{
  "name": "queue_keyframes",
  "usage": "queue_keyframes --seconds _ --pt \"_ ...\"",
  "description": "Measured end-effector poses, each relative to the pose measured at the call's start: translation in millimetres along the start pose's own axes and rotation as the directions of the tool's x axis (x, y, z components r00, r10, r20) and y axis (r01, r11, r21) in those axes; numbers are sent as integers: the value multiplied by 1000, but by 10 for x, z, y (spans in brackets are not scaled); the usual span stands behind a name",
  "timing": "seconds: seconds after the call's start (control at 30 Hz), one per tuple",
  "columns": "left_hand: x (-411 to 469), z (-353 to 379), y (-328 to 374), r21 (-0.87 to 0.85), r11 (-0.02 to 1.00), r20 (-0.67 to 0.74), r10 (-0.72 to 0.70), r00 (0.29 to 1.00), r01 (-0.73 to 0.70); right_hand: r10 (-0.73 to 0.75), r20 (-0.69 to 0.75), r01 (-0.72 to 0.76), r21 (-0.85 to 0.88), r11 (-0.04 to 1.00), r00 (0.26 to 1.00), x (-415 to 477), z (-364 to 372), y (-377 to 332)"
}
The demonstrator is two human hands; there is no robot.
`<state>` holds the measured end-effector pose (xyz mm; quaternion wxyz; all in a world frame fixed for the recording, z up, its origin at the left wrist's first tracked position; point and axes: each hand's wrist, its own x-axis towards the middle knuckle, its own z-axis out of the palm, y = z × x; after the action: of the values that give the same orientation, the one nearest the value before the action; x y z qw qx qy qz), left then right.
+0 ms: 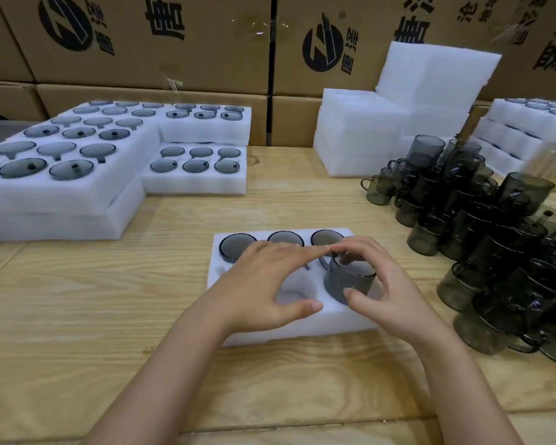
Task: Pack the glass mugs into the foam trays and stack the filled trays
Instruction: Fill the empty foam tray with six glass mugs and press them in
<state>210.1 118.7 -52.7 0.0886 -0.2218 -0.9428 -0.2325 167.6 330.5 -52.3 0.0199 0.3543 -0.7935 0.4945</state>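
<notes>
Here, filled trays [61, 175]: far left on the table [109, 316], two layers deep, dark glass showing in every pocket; smaller filled ones sit just to their right.
Cardboard boxes [142, 43]: a printed wall of them along the far edge.
Foam tray [302, 326]: right in front of me, flat on the wood.
Seated mugs [233, 245]: three of them fill the tray's far row, sunk in to the rim.
Left hand [264, 284]: my fingers are spread and nearly straight over the tray's near-left part, gripping nothing; the thumb lies along the near edge and the forefinger reaches toward my other hand.
Mug [347, 281]: upright in the near-right pocket, only partly sunk, with its rim well above the foam.
Right hand [389, 284]: curled round that mug, fingers over the far rim, thumb on the near wall.
Plain foam stack [366, 136]: far, right of centre, white blocks piled high.
Loose mugs [479, 226]: heaped on the right side of the table, near to far.
Right-edge trays [527, 123]: stacked and filled, behind the heap.
</notes>
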Motion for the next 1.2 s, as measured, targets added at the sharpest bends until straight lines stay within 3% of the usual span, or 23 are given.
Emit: queue_keyframes --seconds 0.23,0.4,0.5,0.63,0.77,0.83,0.9,1.0,1.1,1.2 --pt "11 2 94 95 987 -127 142 982 -131 75 118 -60 -122 991 990 -40 -49 78" --pt "32 53 192 271 949 -132 201 971 -159 140 72 -140 0 990 988 -28 -3 73" --pt "42 80 237 379 908 -123 239 963 -177 142 89 -124 -175 977 986 -10 67 79" --pt "10 87 222 349 925 6 159 987 -152 151 158 -43 -538 842 976 14 129 113" --pt "92 150 310 542 825 -63 228 972 -159 100 138 9 -628 778 985 -11 160 122" --pt "127 275 383 597 791 -95 233 968 -132 -19 16 25 -635 772 1000 -30 196 124" --pt "104 412 431 612 787 -149 219 964 -84 -66 -105 -4 -561 828 992 -31 210 124" --pt "65 542 376 663 749 -274 269 923 -21 28 -36 -41 -440 897 999 -32 212 154" --pt "70 579 303 653 757 -349 318 882 -15 33 43 -10 -460 888 999 -14 214 175" --pt "64 650 265 620 785 -408 327 853 -4 32 30 -15 -445 895 999 -6 222 165"
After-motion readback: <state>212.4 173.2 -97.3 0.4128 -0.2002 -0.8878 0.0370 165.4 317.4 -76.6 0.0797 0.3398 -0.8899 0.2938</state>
